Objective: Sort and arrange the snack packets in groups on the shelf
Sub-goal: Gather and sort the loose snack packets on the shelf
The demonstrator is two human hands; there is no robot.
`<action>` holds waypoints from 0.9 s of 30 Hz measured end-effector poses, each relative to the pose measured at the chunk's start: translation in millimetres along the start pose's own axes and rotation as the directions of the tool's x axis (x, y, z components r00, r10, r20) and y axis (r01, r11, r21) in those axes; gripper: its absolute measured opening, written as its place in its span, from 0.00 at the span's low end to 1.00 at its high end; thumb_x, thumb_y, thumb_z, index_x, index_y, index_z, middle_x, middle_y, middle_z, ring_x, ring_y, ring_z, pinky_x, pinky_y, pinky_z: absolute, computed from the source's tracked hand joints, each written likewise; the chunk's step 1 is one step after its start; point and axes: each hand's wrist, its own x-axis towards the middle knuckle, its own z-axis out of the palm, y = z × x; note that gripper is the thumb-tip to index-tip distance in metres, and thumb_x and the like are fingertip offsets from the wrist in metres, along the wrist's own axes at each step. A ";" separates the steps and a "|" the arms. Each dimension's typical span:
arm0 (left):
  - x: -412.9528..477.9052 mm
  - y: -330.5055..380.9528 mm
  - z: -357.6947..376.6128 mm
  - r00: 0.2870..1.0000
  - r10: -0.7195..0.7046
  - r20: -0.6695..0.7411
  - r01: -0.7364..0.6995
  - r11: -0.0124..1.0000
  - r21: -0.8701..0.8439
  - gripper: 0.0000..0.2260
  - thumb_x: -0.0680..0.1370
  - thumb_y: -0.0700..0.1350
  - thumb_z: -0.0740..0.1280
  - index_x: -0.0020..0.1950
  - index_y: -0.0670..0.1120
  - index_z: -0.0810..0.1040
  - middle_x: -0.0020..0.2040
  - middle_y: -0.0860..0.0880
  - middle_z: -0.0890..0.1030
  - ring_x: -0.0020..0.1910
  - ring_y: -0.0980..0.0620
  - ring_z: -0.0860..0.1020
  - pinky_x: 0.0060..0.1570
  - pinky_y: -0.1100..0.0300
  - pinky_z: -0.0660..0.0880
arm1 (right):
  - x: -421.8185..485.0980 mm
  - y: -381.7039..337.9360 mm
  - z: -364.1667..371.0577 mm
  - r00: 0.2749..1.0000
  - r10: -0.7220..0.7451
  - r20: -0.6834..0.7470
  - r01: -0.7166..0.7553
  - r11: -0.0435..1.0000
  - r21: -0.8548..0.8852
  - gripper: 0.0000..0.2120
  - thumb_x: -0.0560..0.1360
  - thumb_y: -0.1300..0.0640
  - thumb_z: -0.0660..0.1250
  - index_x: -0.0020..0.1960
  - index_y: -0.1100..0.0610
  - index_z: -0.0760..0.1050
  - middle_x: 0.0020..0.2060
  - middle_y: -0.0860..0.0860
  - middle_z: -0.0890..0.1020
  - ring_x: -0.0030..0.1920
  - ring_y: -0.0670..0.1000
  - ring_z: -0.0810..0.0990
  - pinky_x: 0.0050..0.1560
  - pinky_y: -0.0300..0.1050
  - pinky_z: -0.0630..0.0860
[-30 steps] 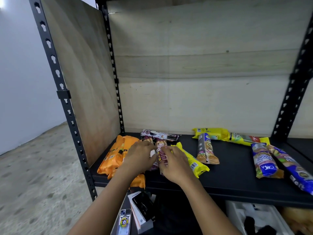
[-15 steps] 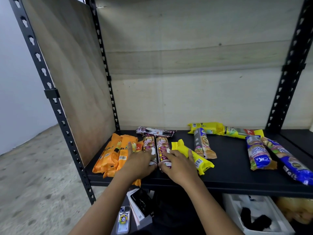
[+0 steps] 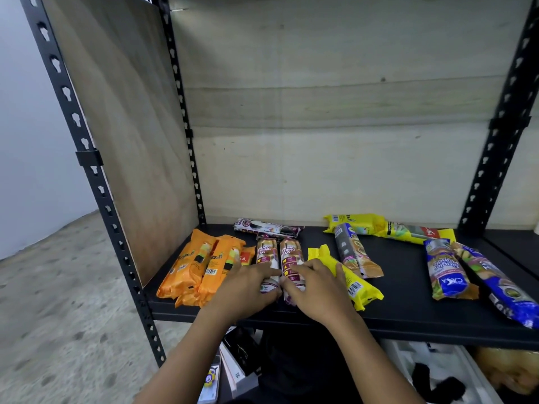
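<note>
Two maroon packets (image 3: 278,253) lie side by side, upright to my view, near the front of the black shelf (image 3: 408,316). My left hand (image 3: 248,287) rests on the left one and my right hand (image 3: 316,287) on the right one, fingers curled over their lower ends. Orange packets (image 3: 201,266) are grouped at the left. A yellow packet (image 3: 350,278) lies just right of my right hand. A brown-grey packet (image 3: 354,252) lies beyond it. Another maroon packet (image 3: 267,227) lies crosswise at the back.
Two yellow packets (image 3: 385,227) lie at the back right and two blue packets (image 3: 466,272) at the right end. A wooden side panel (image 3: 125,126) closes the shelf's left. Black uprights (image 3: 96,185) frame it. Boxes and a white bin (image 3: 437,371) sit below.
The two maroon packets now lie straight and parallel under my hands, which slid toward the shelf's front edge. The camera view shifted slightly.
</note>
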 end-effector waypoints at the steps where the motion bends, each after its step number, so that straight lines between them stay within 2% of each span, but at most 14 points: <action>1: 0.8 0.2 -0.6 1.000 -0.006 -0.018 0.005 1.000 -0.028 0.22 0.75 0.61 0.63 0.69 0.58 0.74 0.67 0.55 0.77 0.66 0.52 0.75 0.74 0.45 0.61 | 6.9 -1.9 -1.3 1.000 0.005 -0.019 -0.004 1.000 0.004 0.27 0.77 0.30 0.53 0.67 0.43 0.75 0.60 0.45 0.75 0.64 0.48 0.73 0.73 0.58 0.56; 3: 3.5 0.2 -1.4 0.999 -0.024 -0.044 0.021 0.998 -0.058 0.22 0.76 0.60 0.63 0.69 0.57 0.73 0.70 0.53 0.75 0.68 0.52 0.73 0.67 0.51 0.70 | 26.0 -4.2 -6.2 0.997 -0.002 -0.076 0.003 1.000 0.016 0.23 0.78 0.35 0.56 0.64 0.44 0.78 0.58 0.46 0.77 0.62 0.50 0.75 0.64 0.55 0.67; 8: 21.7 3.2 -3.6 0.997 -0.068 -0.033 0.066 0.997 -0.039 0.23 0.78 0.60 0.63 0.70 0.53 0.73 0.71 0.50 0.74 0.68 0.49 0.73 0.64 0.49 0.73 | 86.5 -0.7 -13.3 0.999 -0.027 -0.022 0.028 0.997 0.067 0.19 0.78 0.42 0.61 0.63 0.50 0.78 0.58 0.52 0.77 0.58 0.55 0.77 0.58 0.54 0.75; 14: 51.6 3.7 6.4 0.993 -0.114 -0.031 0.113 0.993 -0.037 0.24 0.79 0.60 0.62 0.71 0.50 0.72 0.72 0.47 0.71 0.69 0.46 0.71 0.61 0.47 0.74 | 131.9 8.4 2.8 0.997 -0.038 0.074 0.033 0.997 0.073 0.20 0.78 0.45 0.63 0.65 0.53 0.77 0.59 0.55 0.76 0.60 0.57 0.77 0.55 0.52 0.76; 18: 67.9 3.2 14.9 0.989 -0.148 -0.014 0.148 0.989 -0.011 0.26 0.79 0.60 0.62 0.74 0.50 0.70 0.76 0.45 0.66 0.73 0.44 0.66 0.66 0.44 0.71 | 156.1 11.7 17.6 0.990 -0.054 0.133 0.044 0.996 0.075 0.19 0.77 0.46 0.65 0.65 0.52 0.77 0.58 0.55 0.76 0.60 0.58 0.76 0.56 0.52 0.76; 23: 72.0 -1.1 21.7 0.988 -0.147 -0.043 0.146 0.989 -0.012 0.26 0.78 0.62 0.63 0.72 0.49 0.72 0.76 0.45 0.65 0.74 0.45 0.65 0.69 0.47 0.69 | 185.6 11.4 32.9 0.972 -0.067 0.227 0.058 0.997 0.046 0.18 0.77 0.49 0.66 0.66 0.52 0.75 0.60 0.58 0.75 0.61 0.59 0.75 0.59 0.54 0.75; 27: 74.1 -3.1 18.9 0.989 -0.146 -0.019 0.146 0.989 0.001 0.26 0.78 0.62 0.63 0.72 0.50 0.73 0.76 0.45 0.64 0.73 0.44 0.65 0.69 0.48 0.69 | 200.9 10.2 39.7 0.965 -0.049 0.257 0.044 0.999 0.026 0.12 0.75 0.48 0.68 0.57 0.49 0.75 0.54 0.55 0.81 0.54 0.57 0.78 0.52 0.53 0.77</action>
